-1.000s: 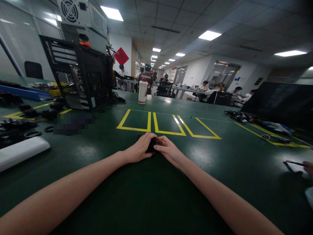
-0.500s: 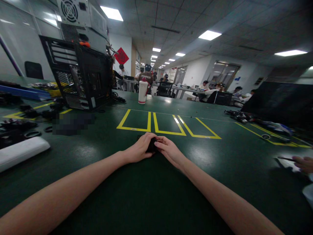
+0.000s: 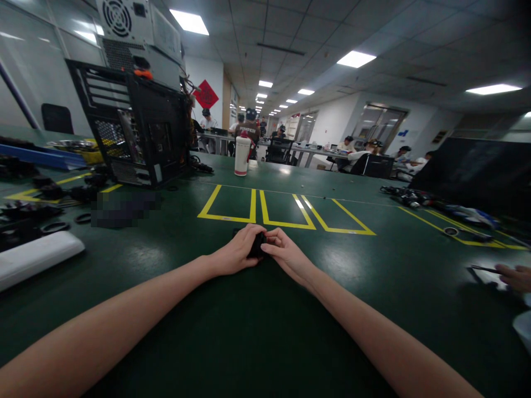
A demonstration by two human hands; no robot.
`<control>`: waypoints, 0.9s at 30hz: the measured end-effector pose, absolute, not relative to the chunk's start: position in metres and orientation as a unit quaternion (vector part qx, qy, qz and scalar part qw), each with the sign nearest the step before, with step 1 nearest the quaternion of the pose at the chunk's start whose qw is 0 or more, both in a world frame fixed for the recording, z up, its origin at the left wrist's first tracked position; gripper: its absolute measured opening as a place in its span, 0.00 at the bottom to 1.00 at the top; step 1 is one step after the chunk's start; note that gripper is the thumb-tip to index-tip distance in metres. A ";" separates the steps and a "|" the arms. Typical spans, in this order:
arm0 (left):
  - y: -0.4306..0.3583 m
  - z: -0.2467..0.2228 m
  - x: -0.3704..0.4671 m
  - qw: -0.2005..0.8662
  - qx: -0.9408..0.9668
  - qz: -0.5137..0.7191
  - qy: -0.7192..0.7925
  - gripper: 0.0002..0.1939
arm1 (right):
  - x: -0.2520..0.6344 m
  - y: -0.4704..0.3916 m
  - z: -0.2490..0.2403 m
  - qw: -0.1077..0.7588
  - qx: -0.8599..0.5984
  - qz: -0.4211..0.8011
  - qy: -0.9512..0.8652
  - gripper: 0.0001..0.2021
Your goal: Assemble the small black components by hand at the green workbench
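Between my hands is a small black part (image 3: pixel 256 246), mostly covered by fingers, so its kind does not show. My left hand (image 3: pixel 238 250) is wrapped round its left side, with the thumb below and the fingers over the top. From the right, my right hand (image 3: pixel 285 251) touches the part with thumb and fingertips pinched together at its edge. Both hands are low over the green table (image 3: pixel 232 331), just in front of the yellow taped outlines (image 3: pixel 288 225).
A black computer case (image 3: pixel 153 132) carrying a power supply stands back left. Beyond the outlines is a white cup (image 3: pixel 242 156). Dark parts and a white block (image 3: pixel 37 258) lie left; cables (image 3: pixel 409 197) lie right. Another person's hand (image 3: pixel 515 277) holds a pen at the right edge.
My right thumb and fingers have shifted slightly on the black part, the thumb now lying across its near edge. My left hand keeps its hold.
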State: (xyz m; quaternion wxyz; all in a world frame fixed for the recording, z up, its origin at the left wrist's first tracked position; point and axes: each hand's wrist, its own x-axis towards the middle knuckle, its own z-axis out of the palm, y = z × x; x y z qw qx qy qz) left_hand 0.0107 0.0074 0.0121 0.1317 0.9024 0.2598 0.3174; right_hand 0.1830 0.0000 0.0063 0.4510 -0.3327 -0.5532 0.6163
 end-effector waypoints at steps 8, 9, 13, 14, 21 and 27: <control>0.008 0.013 0.011 0.133 0.903 0.317 0.260 0.29 | 0.182 -0.001 0.010 0.443 -0.360 0.627 -0.531 0.15; 0.008 0.013 0.011 0.134 0.902 0.318 0.260 0.29 | 0.182 -0.001 0.011 0.440 -0.362 0.630 -0.528 0.16; 0.008 0.012 0.011 0.137 0.901 0.319 0.261 0.29 | 0.183 -0.001 0.013 0.440 -0.352 0.636 -0.528 0.18; 0.008 0.011 0.011 0.136 0.901 0.320 0.260 0.29 | 0.183 0.000 0.013 0.443 -0.346 0.635 -0.530 0.18; 0.008 0.011 0.011 0.135 0.901 0.325 0.254 0.29 | 0.184 0.001 0.008 0.441 -0.332 0.623 -0.553 0.18; 0.009 0.011 0.011 0.129 0.900 0.325 0.260 0.30 | 0.181 -0.001 0.005 0.466 -0.344 0.594 -0.558 0.10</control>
